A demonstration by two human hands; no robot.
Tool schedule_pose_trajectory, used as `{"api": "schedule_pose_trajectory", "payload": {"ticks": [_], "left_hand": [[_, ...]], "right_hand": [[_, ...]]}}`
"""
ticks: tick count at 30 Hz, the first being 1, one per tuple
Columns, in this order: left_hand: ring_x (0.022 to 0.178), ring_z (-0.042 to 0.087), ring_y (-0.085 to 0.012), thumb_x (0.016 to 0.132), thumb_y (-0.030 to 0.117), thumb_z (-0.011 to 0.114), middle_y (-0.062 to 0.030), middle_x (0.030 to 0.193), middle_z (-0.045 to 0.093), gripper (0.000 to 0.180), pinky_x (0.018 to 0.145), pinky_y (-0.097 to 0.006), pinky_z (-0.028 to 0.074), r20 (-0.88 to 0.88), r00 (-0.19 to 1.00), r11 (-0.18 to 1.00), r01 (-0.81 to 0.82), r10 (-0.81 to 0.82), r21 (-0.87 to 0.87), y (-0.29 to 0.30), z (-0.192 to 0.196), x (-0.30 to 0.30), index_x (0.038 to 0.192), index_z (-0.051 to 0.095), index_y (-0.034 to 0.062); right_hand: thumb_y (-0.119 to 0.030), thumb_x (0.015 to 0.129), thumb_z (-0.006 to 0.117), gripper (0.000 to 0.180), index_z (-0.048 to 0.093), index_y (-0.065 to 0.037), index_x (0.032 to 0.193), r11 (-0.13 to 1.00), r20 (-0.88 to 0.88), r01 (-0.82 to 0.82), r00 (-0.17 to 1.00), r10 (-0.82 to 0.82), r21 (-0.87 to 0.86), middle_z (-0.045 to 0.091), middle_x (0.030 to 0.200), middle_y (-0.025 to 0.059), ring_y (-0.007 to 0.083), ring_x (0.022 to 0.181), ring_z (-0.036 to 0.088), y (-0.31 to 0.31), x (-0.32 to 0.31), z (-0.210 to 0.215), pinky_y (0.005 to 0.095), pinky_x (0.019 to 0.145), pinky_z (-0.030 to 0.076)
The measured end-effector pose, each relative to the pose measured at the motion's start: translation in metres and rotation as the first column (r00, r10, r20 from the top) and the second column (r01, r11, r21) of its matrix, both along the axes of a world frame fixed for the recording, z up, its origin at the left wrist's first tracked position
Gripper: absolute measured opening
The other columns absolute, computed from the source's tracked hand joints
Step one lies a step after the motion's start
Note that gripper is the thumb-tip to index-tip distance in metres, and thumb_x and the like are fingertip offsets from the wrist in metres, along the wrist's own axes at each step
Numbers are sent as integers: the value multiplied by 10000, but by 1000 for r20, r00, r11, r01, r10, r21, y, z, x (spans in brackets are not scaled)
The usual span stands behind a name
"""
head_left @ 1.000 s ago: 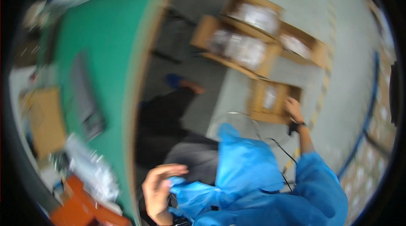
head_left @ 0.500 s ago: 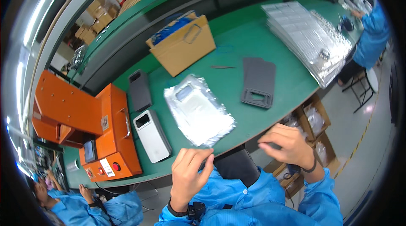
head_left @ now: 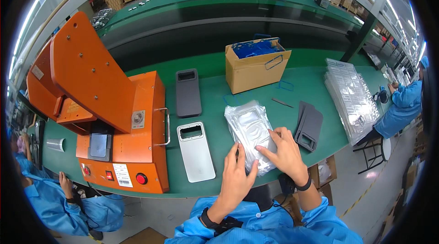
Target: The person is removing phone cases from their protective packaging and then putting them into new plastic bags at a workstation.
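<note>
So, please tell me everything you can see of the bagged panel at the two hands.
The bagged panel looks silvery, with a rectangular window near its far end. Its clear film is shiny and wrinkled. It lies flat near the front edge of the green table; whether more bags lie beneath is unclear. The right hand rests on its right side; the left hand touches its left edge.

Right of the orange press (head_left: 148,91), the right hand (head_left: 287,156) is covering part of the plastic-wrapped stack (head_left: 247,120); a cardboard box (head_left: 251,74) is hiding its blue contents' (head_left: 257,49) bottoms. Left of the press, the view's edge is cutting off a co-worker (head_left: 52,205). I'm finding the press's label (head_left: 122,175) unreadably small.
</note>
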State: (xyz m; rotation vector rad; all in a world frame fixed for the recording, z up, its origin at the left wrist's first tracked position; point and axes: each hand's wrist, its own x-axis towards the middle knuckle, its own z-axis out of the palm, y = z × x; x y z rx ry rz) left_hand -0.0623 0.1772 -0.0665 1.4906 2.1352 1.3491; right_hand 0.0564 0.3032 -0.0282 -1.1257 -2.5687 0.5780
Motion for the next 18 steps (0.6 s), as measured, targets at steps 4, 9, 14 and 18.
{"api": "schedule_pose_trajectory", "payload": {"ticks": [4, 9, 14, 18], "left_hand": [[1133, 499, -373, 810, 159, 735, -225, 1302, 500, 548, 923, -437, 466, 11, 999, 998, -33, 32, 49, 2, 2, 1, 1270, 556, -78], [1120, 496, -356, 795, 146, 742, -187, 1290, 520, 462, 906, -424, 469, 40, 999, 995, 1, -5, 105, 5, 5, -1, 1216, 629, -10], [1124, 543, -361, 794, 129, 741, -185, 1289, 528, 316, 911, -417, 472, 180, 984, 977, -21, -18, 214, 0, -4, -5, 1081, 679, 13], [1142, 573, -295, 822, -40, 624, -182, 1232, 522, 171, 964, -381, 486, 505, 859, 972, -39, -85, 230, -4, -16, -9, 991, 603, -27]], "right_hand": [[-493, 806, 712, 797, 518, 125, 1271, 991, 52, 22, 998, -29, 135, 569, 1023, 229, 352, 1016, 565, -11, -9, 3, 434, 820, 503], [-560, 811, 675, 894, 473, 169, 1286, 994, 145, 41, 988, -56, 105, 594, 937, 235, 366, 911, 622, -3, -16, 10, 429, 739, 526], [-693, 689, 710, 928, 612, 156, 1050, 982, 296, -50, 955, -6, 182, 626, 765, 212, 399, 740, 675, 7, -41, 29, 438, 639, 548], [-690, 616, 755, 919, 621, 151, 962, 974, 283, -51, 959, -14, 221, 629, 824, 257, 394, 713, 675, 2, -51, 25, 421, 614, 556]]}}
